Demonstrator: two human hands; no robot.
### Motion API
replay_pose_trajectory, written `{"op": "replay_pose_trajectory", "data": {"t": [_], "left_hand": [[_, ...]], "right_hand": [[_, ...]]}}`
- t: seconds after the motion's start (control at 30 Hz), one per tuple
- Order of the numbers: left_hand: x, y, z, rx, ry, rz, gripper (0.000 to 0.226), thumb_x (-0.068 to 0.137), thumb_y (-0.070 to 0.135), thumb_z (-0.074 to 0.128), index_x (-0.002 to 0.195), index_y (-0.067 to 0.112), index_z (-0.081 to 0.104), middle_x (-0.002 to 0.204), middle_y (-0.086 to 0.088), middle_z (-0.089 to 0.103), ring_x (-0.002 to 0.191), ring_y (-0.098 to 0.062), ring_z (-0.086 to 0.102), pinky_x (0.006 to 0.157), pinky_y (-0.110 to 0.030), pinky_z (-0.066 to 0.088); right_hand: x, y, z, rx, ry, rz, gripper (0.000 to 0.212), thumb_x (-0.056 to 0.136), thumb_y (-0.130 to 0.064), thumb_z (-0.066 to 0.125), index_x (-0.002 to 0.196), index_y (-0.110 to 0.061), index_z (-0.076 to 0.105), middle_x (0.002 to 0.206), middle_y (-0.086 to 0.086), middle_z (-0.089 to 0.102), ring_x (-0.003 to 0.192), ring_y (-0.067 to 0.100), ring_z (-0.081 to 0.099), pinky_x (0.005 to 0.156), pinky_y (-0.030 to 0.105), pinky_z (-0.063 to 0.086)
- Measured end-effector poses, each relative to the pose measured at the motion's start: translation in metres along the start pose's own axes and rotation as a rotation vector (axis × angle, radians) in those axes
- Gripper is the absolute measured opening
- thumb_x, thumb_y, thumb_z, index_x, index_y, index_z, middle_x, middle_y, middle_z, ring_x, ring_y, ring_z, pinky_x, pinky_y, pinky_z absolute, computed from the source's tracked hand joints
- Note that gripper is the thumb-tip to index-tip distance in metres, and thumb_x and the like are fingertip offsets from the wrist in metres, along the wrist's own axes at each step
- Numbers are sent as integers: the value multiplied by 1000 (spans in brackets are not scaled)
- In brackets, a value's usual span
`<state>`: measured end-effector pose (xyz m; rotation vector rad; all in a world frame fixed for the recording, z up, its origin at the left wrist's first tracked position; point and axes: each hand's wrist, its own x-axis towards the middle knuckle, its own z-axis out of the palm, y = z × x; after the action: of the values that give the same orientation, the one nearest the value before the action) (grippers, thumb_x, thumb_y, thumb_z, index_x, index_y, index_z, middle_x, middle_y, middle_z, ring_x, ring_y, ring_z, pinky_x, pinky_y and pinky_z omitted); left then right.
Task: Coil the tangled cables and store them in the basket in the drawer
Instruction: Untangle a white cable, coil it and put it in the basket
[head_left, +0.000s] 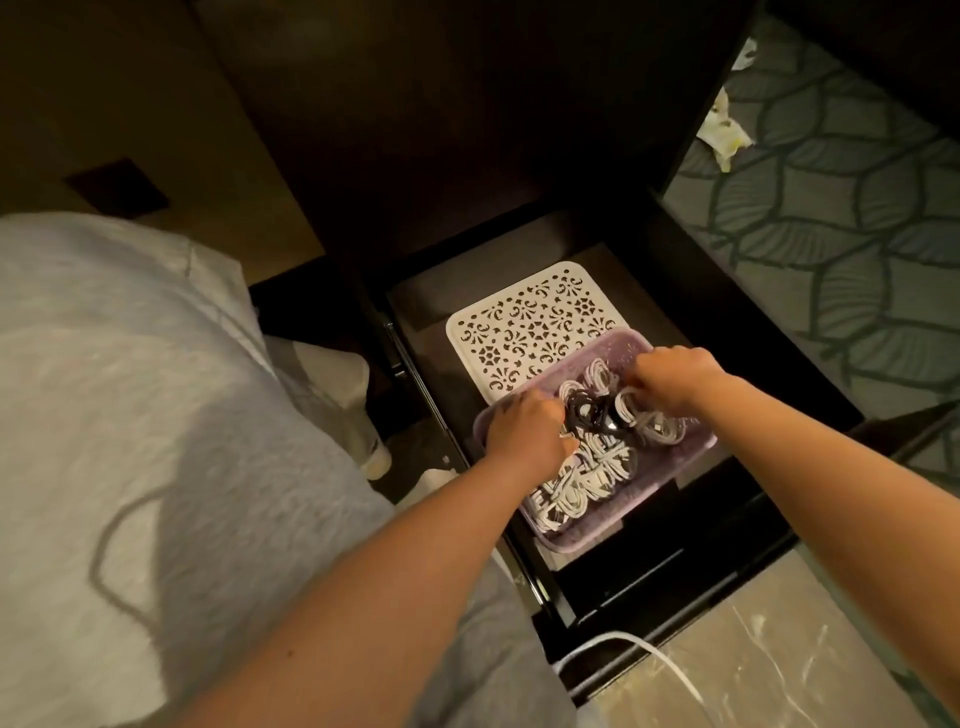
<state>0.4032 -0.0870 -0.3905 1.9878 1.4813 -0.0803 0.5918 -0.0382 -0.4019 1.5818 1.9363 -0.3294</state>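
A pale purple basket (670, 480) sits in the open dark drawer (748, 332). Several coiled white cables (597, 467) fill it, and a coiled black cable (589, 410) lies on top near the middle. My left hand (524, 434) reaches into the basket's left side with fingers curled at the black coil. My right hand (675, 376) is over the basket's far right part, fingers curled down onto the coils there. What each hand's fingertips hold is hidden.
A white patterned lid (524, 322) lies under the basket's far end in the drawer. A loose white cable (665, 660) runs over the marble top (769, 649) at the bottom. Grey bedding (130, 415) is at left, patterned carpet (831, 234) at right.
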Motion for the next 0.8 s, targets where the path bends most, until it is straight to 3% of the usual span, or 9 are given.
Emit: {"op": "replay_pose_trajectory", "data": {"t": [0.2,0.4,0.53,0.67,0.73,0.8], "left_hand": [[4,-2,2,-83,-60,-18,37,92,31,60,121,7,57,131,-8,47,113,-27,53,89,-34,43],[13,-12,2,-118,-115,-26,39,92,35,60,123,11,56,139,-4,44,123,-25,47,98,-33,39],[18,-17,-7,-168,-144,-16,35,91,32,61,119,9,58,125,-9,51,112,-27,52,96,-40,45],[18,-19,-41,-160,-147,51,14,90,23,58,82,11,58,86,-8,55,82,-23,54,73,-32,44],[11,-20,-69,-120,-141,74,14,90,23,56,78,15,53,84,-7,54,80,-22,52,72,-33,43],[1,-23,-100,-76,-136,87,18,92,29,56,88,11,60,93,-9,63,87,-24,58,78,-37,49]], "right_hand": [[4,-12,0,-221,48,62,24,95,-14,49,115,-19,59,111,2,63,104,23,61,70,30,43],[5,-14,-9,-195,-39,60,31,94,-12,50,124,-18,54,118,2,59,109,25,58,72,31,43],[11,-20,-30,-97,24,36,31,92,-20,57,122,-25,57,112,0,60,104,23,60,68,31,42],[7,-30,-72,99,129,-59,13,89,-33,60,98,-23,62,106,2,61,95,23,57,70,32,40],[1,-37,-98,198,170,-118,10,88,-33,62,95,-26,64,106,1,62,96,23,58,73,33,43],[-7,-45,-124,294,190,-187,10,87,-31,63,95,-26,67,104,0,66,95,22,61,81,36,50]]}}
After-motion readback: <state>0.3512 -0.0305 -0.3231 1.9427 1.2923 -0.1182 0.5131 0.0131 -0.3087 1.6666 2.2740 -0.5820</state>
